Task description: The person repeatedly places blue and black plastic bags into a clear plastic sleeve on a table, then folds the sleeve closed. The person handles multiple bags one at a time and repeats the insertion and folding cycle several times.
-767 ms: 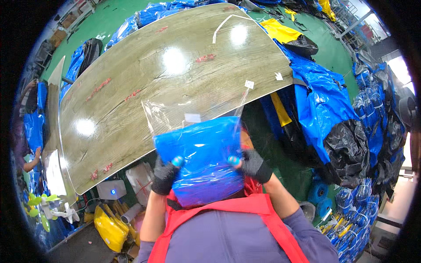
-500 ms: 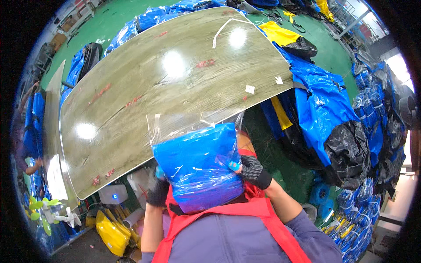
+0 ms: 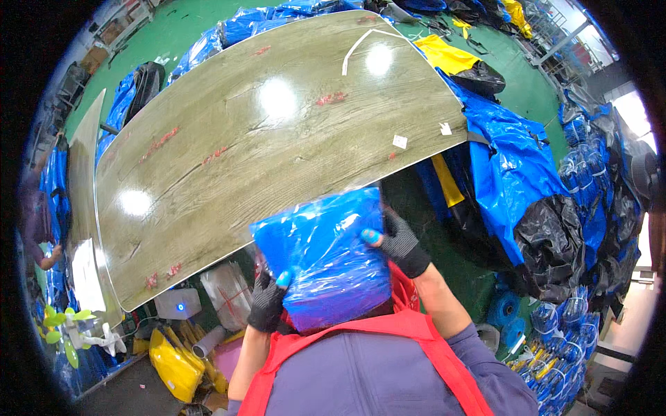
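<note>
A folded blue sheet-like bundle in a clear plastic bag (image 3: 322,256) is held up against my apron, at the near edge of the table. My left hand (image 3: 267,303), in a dark dotted glove, grips its lower left side with the blue-tipped thumb over the front. On the bag's upper right side, my gloved right hand (image 3: 402,247) clasps it, its blue-tipped thumb lying on the plastic. The fingers behind the bundle are mostly hidden.
The wood-patterned table (image 3: 229,187) carries a white strip (image 3: 357,43) and a small white label (image 3: 400,141). Blue and black bags (image 3: 517,166) hang off its right side. Tied blue bundles (image 3: 565,333) are stacked at right. Yellow packages (image 3: 177,364) and a small fan (image 3: 73,333) are at lower left.
The bag's loose clear top no longer flares above the bundle. My left hand has come into plain view on its front, and my right hand has shifted slightly up.
</note>
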Demonstrator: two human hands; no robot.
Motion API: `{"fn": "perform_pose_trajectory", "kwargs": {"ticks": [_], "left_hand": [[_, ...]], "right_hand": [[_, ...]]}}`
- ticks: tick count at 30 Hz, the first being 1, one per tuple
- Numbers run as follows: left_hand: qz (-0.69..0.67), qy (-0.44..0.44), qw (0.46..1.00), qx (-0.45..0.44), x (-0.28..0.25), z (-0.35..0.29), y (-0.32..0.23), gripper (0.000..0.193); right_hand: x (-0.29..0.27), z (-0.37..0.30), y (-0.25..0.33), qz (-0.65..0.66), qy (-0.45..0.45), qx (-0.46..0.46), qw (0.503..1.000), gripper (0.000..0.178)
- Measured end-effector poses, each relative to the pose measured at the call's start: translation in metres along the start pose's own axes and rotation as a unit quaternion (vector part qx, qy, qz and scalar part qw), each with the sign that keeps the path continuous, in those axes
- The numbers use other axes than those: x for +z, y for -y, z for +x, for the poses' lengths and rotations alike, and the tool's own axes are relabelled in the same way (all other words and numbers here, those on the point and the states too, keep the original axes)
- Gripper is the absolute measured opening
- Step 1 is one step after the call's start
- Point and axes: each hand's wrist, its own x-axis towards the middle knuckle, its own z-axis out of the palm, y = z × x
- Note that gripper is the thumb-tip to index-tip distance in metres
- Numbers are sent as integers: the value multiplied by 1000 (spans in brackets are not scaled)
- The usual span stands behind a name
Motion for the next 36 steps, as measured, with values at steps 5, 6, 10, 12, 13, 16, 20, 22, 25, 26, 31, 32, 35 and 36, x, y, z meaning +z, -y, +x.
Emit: {"fn": "perform_pose_trajectory", "kwargs": {"ticks": [5,6,10,12,13,16,20,22,25,26,31,32,35,36], "left_hand": [[-44,25,998,-28,-3,-21,-2,75],[-29,52,998,-1,-4,-26,-6,81],[39,93,990,100,-5,-30,-50,78],[200,160,944,206,5,-28,-82,64],[296,190,902,249,11,-24,-98,57],[555,181,673,455,35,-7,-116,46],[566,26,811,148,33,18,-91,63],[258,39,963,70,11,41,-74,70],[189,97,948,238,-27,57,-60,63],[23,57,988,141,-35,63,-59,64],[-237,192,930,203,-46,84,-81,78],[-274,255,911,174,-46,89,-88,80],[-88,224,957,161,-48,103,-104,83],[99,174,959,199,-50,106,-109,83]], "right_hand": [[9,-23,-6,-61,95,140,984,68],[7,-25,-7,-47,116,131,983,70],[-11,1,4,175,151,59,971,79],[-19,36,19,75,103,145,981,84],[-20,51,26,50,170,100,979,84],[-23,83,50,-100,187,-27,977,59],[-14,90,59,-148,127,-86,977,39],[-8,86,52,-106,117,-90,983,33],[0,84,37,-47,115,-119,985,30],[2,84,33,-107,115,-149,976,30],[10,87,26,-157,131,-101,974,29],[12,87,26,-147,135,-35,979,28],[17,86,21,-221,155,-226,936,29],[18,86,17,-236,142,-249,929,29]]}}
